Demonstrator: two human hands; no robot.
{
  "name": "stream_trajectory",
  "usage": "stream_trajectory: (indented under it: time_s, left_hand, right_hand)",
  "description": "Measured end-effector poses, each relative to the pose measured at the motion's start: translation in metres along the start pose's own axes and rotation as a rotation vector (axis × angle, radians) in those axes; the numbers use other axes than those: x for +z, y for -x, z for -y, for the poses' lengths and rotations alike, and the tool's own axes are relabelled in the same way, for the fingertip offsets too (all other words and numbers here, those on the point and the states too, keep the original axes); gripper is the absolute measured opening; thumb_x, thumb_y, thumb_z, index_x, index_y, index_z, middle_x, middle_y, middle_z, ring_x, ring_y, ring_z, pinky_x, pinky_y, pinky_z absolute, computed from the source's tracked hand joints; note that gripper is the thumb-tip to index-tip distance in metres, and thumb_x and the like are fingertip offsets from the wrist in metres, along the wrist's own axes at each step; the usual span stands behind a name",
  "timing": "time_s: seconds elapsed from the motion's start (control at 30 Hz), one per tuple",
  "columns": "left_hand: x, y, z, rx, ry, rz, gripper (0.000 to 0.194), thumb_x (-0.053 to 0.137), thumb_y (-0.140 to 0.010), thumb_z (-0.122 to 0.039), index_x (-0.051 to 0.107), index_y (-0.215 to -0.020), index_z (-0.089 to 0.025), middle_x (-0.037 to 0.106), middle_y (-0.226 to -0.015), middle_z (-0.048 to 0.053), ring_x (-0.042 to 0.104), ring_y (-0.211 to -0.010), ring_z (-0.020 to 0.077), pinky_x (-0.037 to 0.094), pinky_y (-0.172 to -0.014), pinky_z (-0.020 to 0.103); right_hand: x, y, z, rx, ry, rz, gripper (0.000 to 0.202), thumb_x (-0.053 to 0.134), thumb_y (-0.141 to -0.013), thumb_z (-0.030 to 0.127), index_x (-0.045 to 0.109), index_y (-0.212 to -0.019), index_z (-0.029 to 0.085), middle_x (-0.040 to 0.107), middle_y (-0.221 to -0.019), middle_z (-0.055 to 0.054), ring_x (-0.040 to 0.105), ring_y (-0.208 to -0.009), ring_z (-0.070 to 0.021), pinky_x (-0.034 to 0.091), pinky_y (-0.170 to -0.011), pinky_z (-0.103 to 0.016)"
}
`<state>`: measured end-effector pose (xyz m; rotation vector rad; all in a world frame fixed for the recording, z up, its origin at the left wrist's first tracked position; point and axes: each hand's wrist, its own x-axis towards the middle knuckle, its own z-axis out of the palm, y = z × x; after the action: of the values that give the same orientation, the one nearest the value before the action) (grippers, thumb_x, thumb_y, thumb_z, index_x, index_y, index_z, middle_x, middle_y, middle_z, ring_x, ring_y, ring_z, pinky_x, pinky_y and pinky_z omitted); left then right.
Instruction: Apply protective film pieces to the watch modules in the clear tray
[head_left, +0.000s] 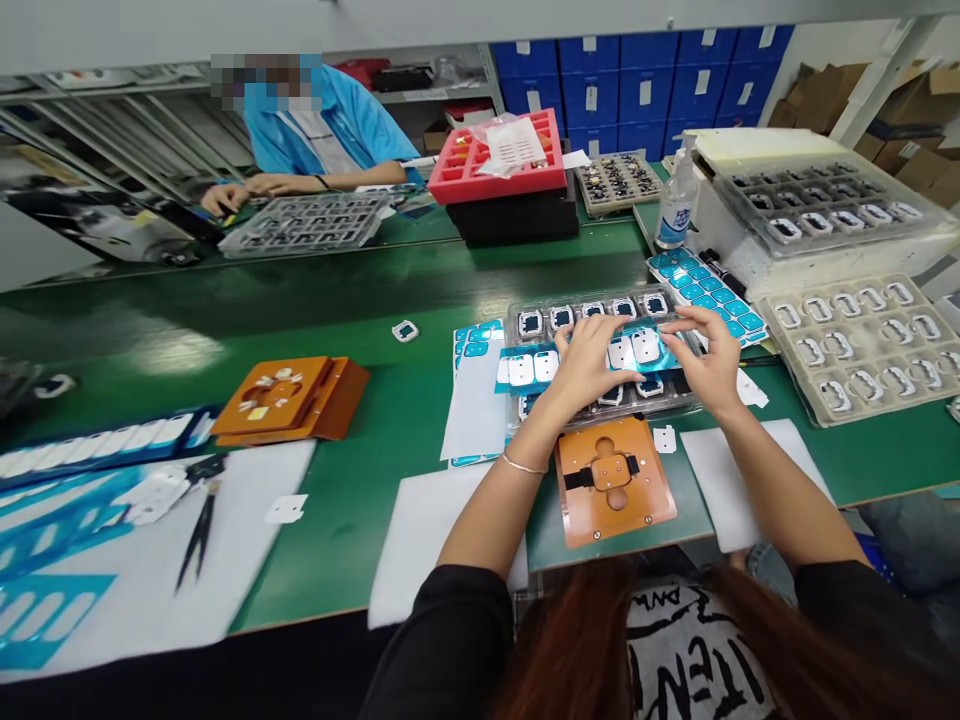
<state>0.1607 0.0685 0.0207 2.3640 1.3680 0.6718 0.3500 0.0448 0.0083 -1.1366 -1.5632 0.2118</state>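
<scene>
Both of my hands are over a clear plastic tray [513, 318] that holds rows of small white-rimmed parts with dark centers. A blue film strip [531, 369] carrying white rounded-square stickers stretches across the tray, between my hands. My left hand [589, 362] grips the strip near its middle, thumb and fingers closed around it and hiding part of it. At the strip's right end, my right hand [705, 360] pinches the film between thumb and fingers. Just below the tray lies an orange fixture plate [656, 500] with a black-banded recess. A small white backing piece [664, 439] rests beside it.
Sheets of blue stickers [709, 290] lie right of the tray, near a beige tray [799, 375] of white parts and a pump bottle [677, 205]. Leftward are an orange block [345, 395] and black tweezers [199, 535]. A co-worker [337, 125] sits across the bench.
</scene>
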Motion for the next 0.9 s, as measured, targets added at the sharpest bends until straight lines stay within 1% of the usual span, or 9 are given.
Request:
stream_trajectory:
  time_s: [0.1,0.2,0.33,0.4,0.47,0.53,0.63,0.73,0.9]
  left_hand:
    - [-0.008,0.0,0.0,0.012,0.036,-0.026,0.072,0.081,-0.072,-0.048,0.049,-0.133,-0.026,0.053,-0.142,0.011,0.043,-0.133,0.0332,0.02,-0.111,0.052]
    - [-0.019,0.001,0.001,0.015,0.136,-0.01,0.042,0.079,-0.076,-0.037,0.062,-0.112,-0.022,0.067,-0.12,0.007,0.057,-0.115,0.0272,0.036,-0.102,0.043]
    - [-0.034,0.004,0.0,-0.022,0.281,-0.091,0.017,0.077,-0.074,-0.027,0.063,-0.079,-0.018,0.067,-0.081,0.0,0.058,-0.077,0.0152,0.041,-0.07,0.027]
    - [-0.038,0.006,-0.003,-0.055,0.302,-0.155,0.018,0.079,-0.071,-0.025,0.064,-0.077,-0.018,0.061,-0.073,-0.003,0.053,-0.069,0.0122,0.038,-0.066,0.025]
    - [-0.04,0.008,-0.005,-0.085,0.338,-0.191,0.026,0.083,-0.066,-0.027,0.066,-0.083,-0.018,0.055,-0.068,-0.005,0.048,-0.065,0.0103,0.036,-0.063,0.024]
    - [-0.041,0.01,-0.007,-0.073,0.386,-0.158,0.029,0.084,-0.066,-0.033,0.065,-0.082,-0.018,0.049,-0.065,-0.006,0.042,-0.062,0.0093,0.033,-0.059,0.024]
    - [-0.046,0.012,-0.009,0.04,0.428,-0.015,0.037,0.076,-0.075,-0.041,0.054,-0.059,-0.017,0.041,-0.059,-0.006,0.036,-0.059,0.0088,0.028,-0.056,0.024]
    - [-0.05,0.012,-0.008,0.152,0.424,0.055,0.043,0.071,-0.082,-0.036,0.047,-0.051,-0.016,0.04,-0.058,-0.005,0.038,-0.06,0.0093,0.029,-0.058,0.025]
    - [-0.051,0.013,-0.006,0.231,0.371,0.088,0.027,0.068,-0.084,-0.024,0.059,-0.059,-0.017,0.043,-0.061,-0.004,0.044,-0.066,0.0109,0.033,-0.062,0.024]
  right_hand:
    - [0.004,0.001,0.0,-0.045,-0.261,0.001,0.026,0.065,-0.087,0.024,0.055,-0.111,0.025,0.069,-0.089,0.0,0.068,-0.083,-0.0191,0.056,-0.079,-0.037]
    - [0.006,0.001,-0.003,-0.148,-0.31,-0.066,0.03,0.065,-0.087,0.02,0.054,-0.114,0.027,0.067,-0.088,0.001,0.067,-0.079,-0.0175,0.057,-0.071,-0.033]
    - [0.002,0.005,0.004,-0.436,0.093,-0.325,0.023,0.067,-0.087,0.015,0.063,-0.103,0.03,0.067,-0.096,-0.001,0.063,-0.097,-0.0238,0.054,-0.086,-0.043]
    - [0.002,0.009,0.013,-0.58,0.261,-0.282,0.025,0.068,-0.086,0.012,0.066,-0.101,0.031,0.069,-0.1,-0.001,0.062,-0.101,-0.0257,0.053,-0.086,-0.044]
    - [0.004,0.013,0.023,-0.626,0.277,-0.126,0.03,0.067,-0.087,0.011,0.065,-0.11,0.03,0.071,-0.106,-0.003,0.064,-0.099,-0.0252,0.055,-0.083,-0.043]
    - [0.007,0.016,0.03,-0.601,0.21,0.0,0.033,0.066,-0.089,0.013,0.062,-0.12,0.023,0.07,-0.113,-0.009,0.066,-0.101,-0.0257,0.057,-0.085,-0.044]
    - [0.012,0.019,0.035,-0.514,0.091,0.073,0.033,0.065,-0.089,0.016,0.063,-0.122,0.017,0.07,-0.113,-0.013,0.066,-0.105,-0.0265,0.056,-0.09,-0.045]
    - [0.012,0.02,0.036,-0.397,-0.01,0.109,0.028,0.068,-0.089,0.022,0.066,-0.117,0.019,0.072,-0.11,-0.011,0.067,-0.103,-0.0247,0.057,-0.09,-0.043]
    - [0.01,0.019,0.035,-0.161,-0.188,0.189,0.029,0.074,-0.085,0.032,0.069,-0.112,0.023,0.072,-0.107,-0.006,0.068,-0.099,-0.0227,0.058,-0.088,-0.04]
